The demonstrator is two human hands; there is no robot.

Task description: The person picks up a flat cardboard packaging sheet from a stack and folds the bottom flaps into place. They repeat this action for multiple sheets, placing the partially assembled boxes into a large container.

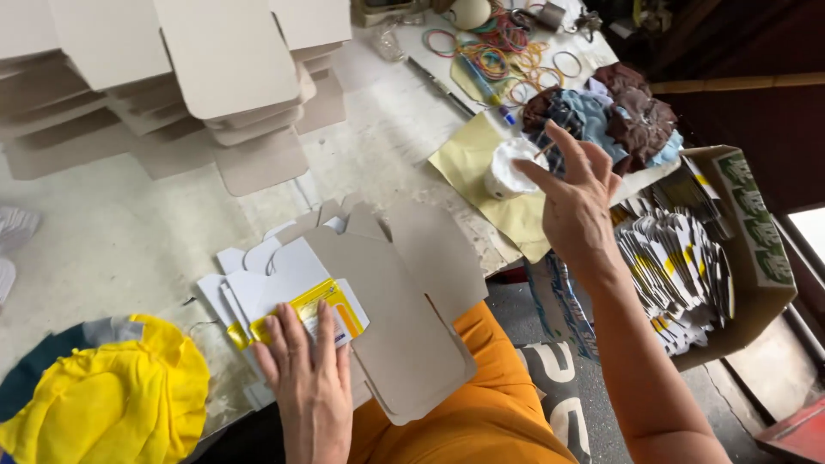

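Observation:
My left hand [309, 378] lies flat, fingers together, on a small white and yellow carton flap [322, 305] that tops a fan of flat die-cut cardboard blanks [404, 292] at the table's near edge. My right hand [576, 193] is raised above the table's right side, fingers spread, pinching a thin stick [544, 150] whose tip points into a small white cup [509, 169]. The cup stands on a pale yellow sheet [468, 167].
Stacks of grey cardboard blanks [172, 77] fill the back left. Coloured rubber bands [498, 56] and a heap of cloth [614, 112] lie at the back right. An open box of folded printed cartons [687, 266] sits right. A yellow cloth [112, 399] lies near left.

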